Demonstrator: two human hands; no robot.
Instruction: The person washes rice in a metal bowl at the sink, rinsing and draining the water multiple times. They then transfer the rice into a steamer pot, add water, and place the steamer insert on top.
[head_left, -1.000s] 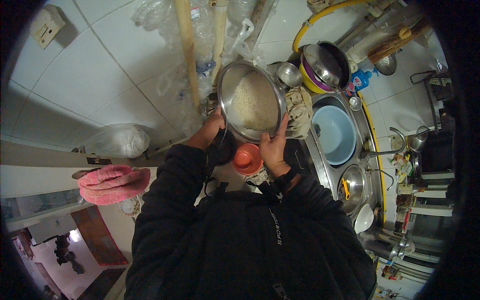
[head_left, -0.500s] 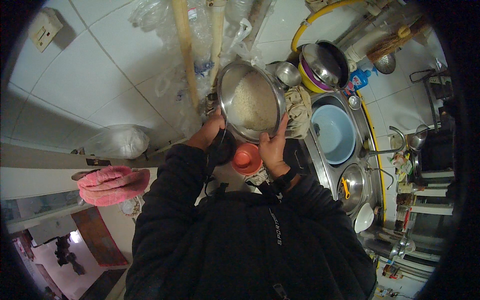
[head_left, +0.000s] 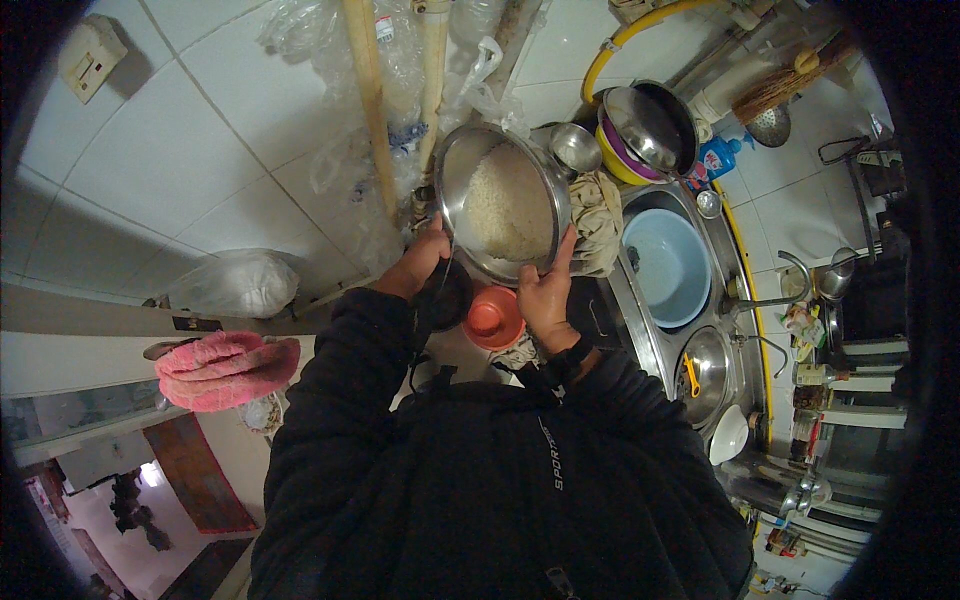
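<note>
Between my two hands is a wide stainless steel bowl (head_left: 462,165), held by its rim. White grains that look like rice (head_left: 505,205) lie heaped in it, spread toward its right side. My left hand (head_left: 428,255) grips the near left edge, and part of its fingers is hidden by the bowl. My right hand (head_left: 548,298) holds the near right edge, the thumb at the rim and a finger stretched along the side. Just below the bowl stands an orange-red plastic basin (head_left: 495,318), and beside it a dark round pot (head_left: 447,297), partly covered by my left arm.
Right of the bowl lies a crumpled beige cloth (head_left: 597,225). The steel sink (head_left: 648,340) holds a light blue basin (head_left: 668,262) and a metal bowl (head_left: 712,365) under taps. Stacked bowls (head_left: 640,130) stand behind. Wooden poles (head_left: 370,100) and plastic bags hang at the wall.
</note>
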